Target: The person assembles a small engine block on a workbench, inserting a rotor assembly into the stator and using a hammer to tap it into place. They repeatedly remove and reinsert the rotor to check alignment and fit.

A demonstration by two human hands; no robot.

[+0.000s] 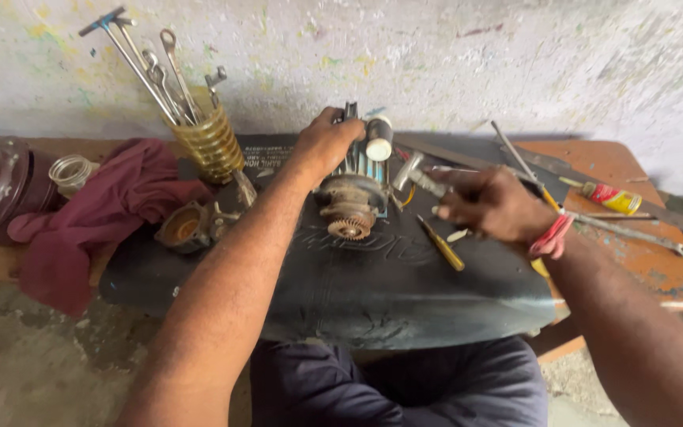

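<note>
Here, a rusty starter motor [352, 204] lies at frame centre on a black rubber mat [405, 277].
Its small pinion gear [349, 228] faces the camera; left hand [326, 142] clasps its far end, right hand [488, 207] grips a hammer [414, 175].

Two hands work here, the left hand [324, 144] and the right hand [490, 207]. There is one starter motor [351, 199], one hammer [416, 177], one yellow-handled screwdriver [442, 245], one maroon cloth [96, 209] and one yellow tool holder [212, 142].

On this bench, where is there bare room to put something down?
Bare room: the black rubber sheet's near half, from the geared motor part and yellow-handled screwdriver to its near edge. Crowded: around the left hand, the right hand with its hammer, the maroon cloth, and the right-side tools.
</note>
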